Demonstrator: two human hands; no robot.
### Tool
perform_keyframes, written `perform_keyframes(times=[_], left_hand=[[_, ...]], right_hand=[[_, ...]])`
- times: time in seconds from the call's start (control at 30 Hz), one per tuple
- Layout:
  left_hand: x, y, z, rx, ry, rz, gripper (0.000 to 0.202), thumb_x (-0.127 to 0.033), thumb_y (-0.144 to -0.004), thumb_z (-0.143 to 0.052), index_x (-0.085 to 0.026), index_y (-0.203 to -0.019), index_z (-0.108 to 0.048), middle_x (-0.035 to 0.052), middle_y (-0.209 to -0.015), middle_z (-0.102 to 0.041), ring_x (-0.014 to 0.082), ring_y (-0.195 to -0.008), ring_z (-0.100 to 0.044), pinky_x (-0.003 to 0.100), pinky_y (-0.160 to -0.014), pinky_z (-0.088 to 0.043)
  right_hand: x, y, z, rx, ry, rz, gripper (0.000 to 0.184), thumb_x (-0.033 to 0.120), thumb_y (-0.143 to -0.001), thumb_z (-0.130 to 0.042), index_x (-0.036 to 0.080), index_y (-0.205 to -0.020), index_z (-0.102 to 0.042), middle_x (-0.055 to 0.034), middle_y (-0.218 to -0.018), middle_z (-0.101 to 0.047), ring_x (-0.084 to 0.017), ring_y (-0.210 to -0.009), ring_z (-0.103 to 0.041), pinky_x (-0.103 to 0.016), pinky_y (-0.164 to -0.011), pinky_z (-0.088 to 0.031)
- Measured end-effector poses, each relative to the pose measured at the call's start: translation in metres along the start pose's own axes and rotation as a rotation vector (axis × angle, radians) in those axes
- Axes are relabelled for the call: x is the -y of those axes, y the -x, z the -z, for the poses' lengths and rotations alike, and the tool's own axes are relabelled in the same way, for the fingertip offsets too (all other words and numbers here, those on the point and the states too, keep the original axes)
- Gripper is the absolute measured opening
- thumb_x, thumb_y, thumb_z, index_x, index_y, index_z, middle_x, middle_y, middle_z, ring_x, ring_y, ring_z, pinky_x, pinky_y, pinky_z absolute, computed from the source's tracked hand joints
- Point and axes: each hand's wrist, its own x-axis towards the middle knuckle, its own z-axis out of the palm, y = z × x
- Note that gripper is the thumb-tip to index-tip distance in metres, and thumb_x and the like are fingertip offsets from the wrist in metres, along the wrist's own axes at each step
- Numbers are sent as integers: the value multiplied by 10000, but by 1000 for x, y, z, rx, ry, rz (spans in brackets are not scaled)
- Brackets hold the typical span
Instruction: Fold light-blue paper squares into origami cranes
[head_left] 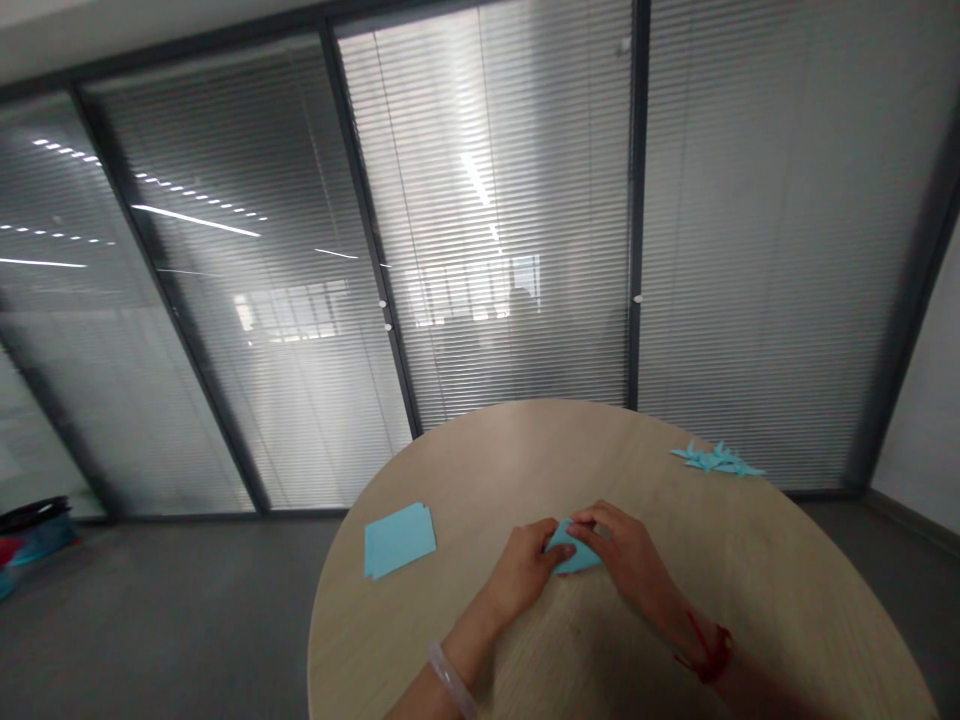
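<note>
A folded piece of light-blue paper (576, 560) is between my hands, low over the round table. My left hand (529, 562) grips its left side, with the thumb lying across the paper. At the upper right edge, the fingers of my right hand (619, 545) pinch the same paper. Parts of the fold are hidden under my fingers. Off to the left lies a stack of flat light-blue paper sheets (400, 541), a little askew. Several folded light-blue paper pieces (718, 459) with pointed ends are heaped near the far right edge.
The round wooden table (525, 450) has a curved edge on the far side and both sides. Behind it stands a glass partition with blinds (510, 220) and dark frames. A dark-rimmed blue and red item (41, 535) is on the floor at far left.
</note>
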Motion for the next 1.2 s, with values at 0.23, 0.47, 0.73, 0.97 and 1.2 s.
perform_keyframes(times=[0.23, 0.47, 0.73, 0.97, 1.2], left_hand=[[-2, 0, 0, 29, -2, -2, 208, -320, -829, -524, -152, -775, -636, -16, -667, -548, 132, -636, -447, 229, -586, -305], [-5, 1, 0, 26, 16, 5, 216, -325, -827, -523, -149, -756, -627, -10, -664, -572, 132, -622, -463, 231, -588, -320], [-2, 2, 1, 24, -1, -50, 229, -320, -846, -512, -157, -717, -607, -9, -648, -574, 132, -612, -473, 228, -579, -315], [-5, 3, 2, 49, 7, -69, 237, -317, -865, -481, -151, -764, -616, 18, -695, -625, 151, -648, -526, 236, -610, -346], [-5, 4, 2, 32, -103, -55, 244, -311, -860, -481, -147, -800, -652, 34, -724, -646, 164, -671, -527, 245, -606, -339]], right_hand=[[-1, 0, 0, 35, -34, -41, 295, 421, -880, -514, 213, -750, -680, -34, -777, -678, -187, -763, -624, -284, -710, -454], [5, -1, 2, 48, -49, -69, 302, 416, -871, -516, 211, -732, -689, -32, -758, -670, -187, -747, -616, -279, -689, -438], [1, -2, 2, 44, -53, -90, 278, 426, -841, -561, 216, -729, -705, -29, -764, -688, -191, -752, -628, -276, -683, -441], [4, -1, 3, 50, -31, -92, 283, 410, -848, -548, 203, -728, -699, -28, -745, -673, -186, -731, -618, -275, -678, -432], [7, -1, 3, 60, -38, -72, 255, 395, -861, -529, 207, -816, -694, -40, -831, -694, -195, -804, -630, -289, -749, -453]])
